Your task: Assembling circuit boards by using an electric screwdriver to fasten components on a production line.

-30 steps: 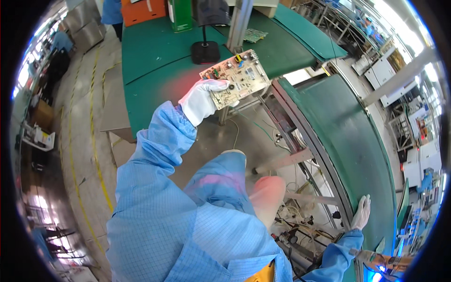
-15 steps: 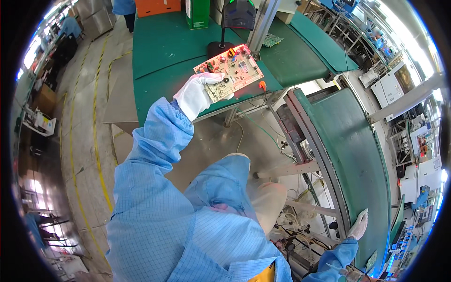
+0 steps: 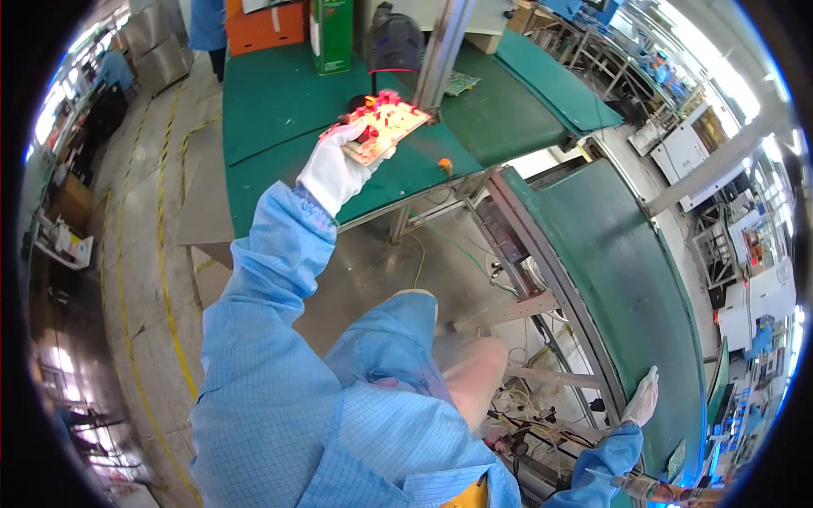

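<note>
My left hand [image 3: 339, 169], in a white glove, is closed on a near corner of a circuit board [image 3: 389, 127] with its components facing up. The board is held tilted above the green-topped table [image 3: 288, 114], in front of a dark scanner [image 3: 396, 41] on a stand. Bright red light washes over the board and hides much of its detail. My right hand [image 3: 644, 398], also gloved, lies with fingers stretched out on the near part of the green conveyor belt [image 3: 605, 254], beside its metal side rail. Nothing shows in it.
Another circuit board [image 3: 461, 82] lies by the metal post [image 3: 445, 55], and one more [image 3: 676, 457] on the belt beyond my right hand. An orange box [image 3: 267, 30] and green can [image 3: 331, 38] stand behind. A small orange piece [image 3: 445, 165] sits near the table edge.
The circuit board in my left hand has tilted to a flatter angle, and the red light on it is much stronger. The scanner's green lights no longer show. My right hand stays on the belt.
</note>
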The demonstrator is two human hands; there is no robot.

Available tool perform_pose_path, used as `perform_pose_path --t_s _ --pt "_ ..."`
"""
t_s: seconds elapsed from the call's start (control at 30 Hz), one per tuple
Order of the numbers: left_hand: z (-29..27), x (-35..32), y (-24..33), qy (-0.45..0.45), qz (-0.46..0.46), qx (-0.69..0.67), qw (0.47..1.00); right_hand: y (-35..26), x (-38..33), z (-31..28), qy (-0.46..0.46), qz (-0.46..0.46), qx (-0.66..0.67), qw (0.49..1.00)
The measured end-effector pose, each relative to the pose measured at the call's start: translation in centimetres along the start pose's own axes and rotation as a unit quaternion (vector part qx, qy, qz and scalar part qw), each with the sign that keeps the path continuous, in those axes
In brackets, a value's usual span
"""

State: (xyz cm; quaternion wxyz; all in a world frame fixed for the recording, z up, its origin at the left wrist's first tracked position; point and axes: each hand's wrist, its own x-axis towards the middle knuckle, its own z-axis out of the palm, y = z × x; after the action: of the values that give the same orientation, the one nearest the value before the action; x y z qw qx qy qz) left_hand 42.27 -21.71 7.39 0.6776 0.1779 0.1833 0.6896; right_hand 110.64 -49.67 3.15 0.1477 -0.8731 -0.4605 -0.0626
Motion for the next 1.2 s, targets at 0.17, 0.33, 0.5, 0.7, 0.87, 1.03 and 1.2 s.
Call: perform_pose_path --t_s 0.17,0.33,0.5,0.7,0.87,1.03,1.2 --pt "0.9 -0.6 -1.3 0.015 0.017 0.012 1.0 -0.5 -0.3 -0.5 -0.019 -0.017 -0.103 0.994" --pt "2.3 -1.6 -2.1 0.005 0.006 0.016 1.0 -0.6 -0.6 -0.7 -0.031 -0.043 -0.143 0.988" --pt "1.8 -1.1 -2.1 -0.056 -0.043 -0.003 0.998 -0.2 -0.3 -0.5 -0.034 -0.001 -0.062 0.997" --pt "3.2 -3.7 -5.5 -0.063 -0.187 0.026 0.98 -2.4 -1.4 -5.3 -0.024 0.146 0.603 0.784" --pt "6.2 -6.8 -7.9 -0.13 -0.223 0.13 0.957 -6.0 -6.5 -16.0 -0.048 0.025 0.834 0.549" --pt "8.8 -9.2 -10.9 -0.195 -0.286 0.158 0.925 -4.6 -11.5 -17.9 -0.144 -0.243 0.751 0.596" --pt "10.1 -11.7 -15.4 -0.262 -0.332 0.156 0.893 -12.7 -15.1 -17.0 -0.016 -0.167 0.71 0.684"
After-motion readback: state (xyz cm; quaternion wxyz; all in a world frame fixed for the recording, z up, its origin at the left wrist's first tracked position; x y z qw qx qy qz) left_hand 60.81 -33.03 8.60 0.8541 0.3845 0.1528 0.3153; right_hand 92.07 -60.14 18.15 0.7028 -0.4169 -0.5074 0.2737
